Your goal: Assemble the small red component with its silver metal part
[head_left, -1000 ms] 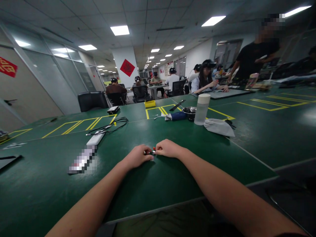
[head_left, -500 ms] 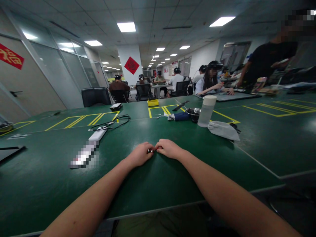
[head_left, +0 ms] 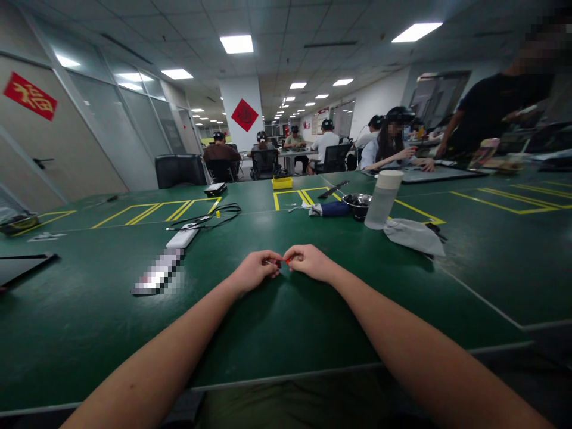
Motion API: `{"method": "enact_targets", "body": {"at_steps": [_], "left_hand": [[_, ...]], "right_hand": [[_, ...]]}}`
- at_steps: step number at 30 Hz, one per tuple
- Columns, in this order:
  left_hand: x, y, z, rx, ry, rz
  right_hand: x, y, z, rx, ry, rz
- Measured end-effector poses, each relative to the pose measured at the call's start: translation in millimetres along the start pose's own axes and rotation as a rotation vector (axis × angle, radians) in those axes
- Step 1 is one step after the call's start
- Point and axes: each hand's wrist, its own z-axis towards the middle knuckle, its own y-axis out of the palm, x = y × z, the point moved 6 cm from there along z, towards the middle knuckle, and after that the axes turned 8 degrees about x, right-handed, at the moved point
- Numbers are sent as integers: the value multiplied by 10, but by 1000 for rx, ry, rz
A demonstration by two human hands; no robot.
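Just above the middle of the green table [head_left: 286, 333], my two hands meet nearly fingertip to fingertip. My left hand [head_left: 254, 271] is closed in a pinch; a small dark and whitish bit shows at its fingertips, too small to name. Pinched in my right hand [head_left: 309, 262] is a small orange-red piece [head_left: 288, 261], mostly hidden by the fingers. Whether the two bits are joined, I cannot tell.
Left of my hands lie a white power bank [head_left: 182, 237], a black cable [head_left: 230, 208] and a blurred-out flat item [head_left: 156, 274]. Ahead to the right stand a bottle [head_left: 383, 199], a metal bowl [head_left: 357, 204] and a grey pouch [head_left: 413, 235]. Co-workers sit beyond.
My fingertips have parted slightly, and the orange-red piece now shows at my right hand. The view has shifted a little, so the surroundings sit further right.
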Motion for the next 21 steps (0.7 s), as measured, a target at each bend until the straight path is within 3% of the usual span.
{"method": "enact_targets", "body": {"at_steps": [7, 15, 21], "left_hand": [[-36, 13, -3, 46, -71, -211], [-52, -3, 12, 73, -29, -188], [-43, 6, 1, 47, -48, -168]], "right_hand": [[13, 48, -26, -55, 62, 162], [56, 26, -14, 42, 117, 322], [209, 57, -3, 25, 249, 427]]}}
